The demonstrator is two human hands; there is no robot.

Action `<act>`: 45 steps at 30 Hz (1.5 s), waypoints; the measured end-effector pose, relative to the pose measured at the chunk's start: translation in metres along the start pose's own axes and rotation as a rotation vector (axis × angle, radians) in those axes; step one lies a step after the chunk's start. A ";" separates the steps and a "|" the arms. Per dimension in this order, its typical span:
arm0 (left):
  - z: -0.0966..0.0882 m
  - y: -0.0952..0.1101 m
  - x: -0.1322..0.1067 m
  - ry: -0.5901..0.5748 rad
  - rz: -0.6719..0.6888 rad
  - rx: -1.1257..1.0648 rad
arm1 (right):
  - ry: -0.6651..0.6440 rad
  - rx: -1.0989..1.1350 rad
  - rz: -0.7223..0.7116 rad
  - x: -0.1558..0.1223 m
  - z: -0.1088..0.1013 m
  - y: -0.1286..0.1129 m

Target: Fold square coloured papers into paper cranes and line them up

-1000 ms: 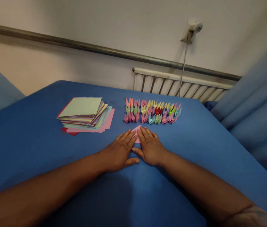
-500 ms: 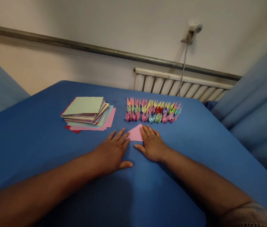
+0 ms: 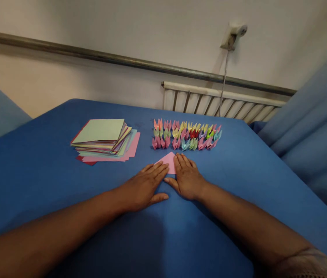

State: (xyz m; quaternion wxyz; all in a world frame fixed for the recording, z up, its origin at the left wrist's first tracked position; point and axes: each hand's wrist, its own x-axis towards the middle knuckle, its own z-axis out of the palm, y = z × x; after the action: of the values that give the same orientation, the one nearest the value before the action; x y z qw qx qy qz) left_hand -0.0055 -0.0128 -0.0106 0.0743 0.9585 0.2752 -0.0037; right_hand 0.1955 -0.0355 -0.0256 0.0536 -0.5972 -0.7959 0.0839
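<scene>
A pink sheet of origami paper [image 3: 170,162], folded to a triangular shape, lies flat on the blue table. Over its left part rest the outstretched fingers of my left hand [image 3: 144,187], thumb pointing right below the paper. My right hand [image 3: 188,175] lies flat with its fingers on the paper's right side, and its thumb sits just below the lower edge. Both hands are open, and they cover the two side corners of the paper.
Beyond the paper stand rows of small folded paper cranes [image 3: 186,135] in several colours. Left of them is a stack of coloured paper sheets [image 3: 99,131]. A white radiator [image 3: 204,98] and a metal rail [image 3: 123,60] run along the wall; blue curtains [image 3: 311,116] hang at the right.
My left hand has slid to the right, its fingers now further over the paper and closer together. The right hand has stayed nearly in place. The view has shifted slightly.
</scene>
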 end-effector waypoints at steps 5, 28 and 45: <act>0.005 -0.006 -0.003 0.025 -0.044 -0.035 | -0.007 -0.041 0.071 -0.002 0.001 0.007; -0.003 -0.021 0.005 0.337 -0.092 -0.478 | 0.330 0.421 0.202 0.022 0.009 0.031; -0.005 -0.019 0.003 0.421 -0.229 -0.723 | 0.571 0.581 -0.438 0.009 -0.006 0.017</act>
State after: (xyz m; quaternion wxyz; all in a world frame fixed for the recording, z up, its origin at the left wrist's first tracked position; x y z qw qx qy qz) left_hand -0.0129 0.0057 -0.0085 0.3466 0.8140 0.3725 0.2803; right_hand 0.2101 -0.0219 -0.0233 0.4522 -0.3743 -0.8003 0.1224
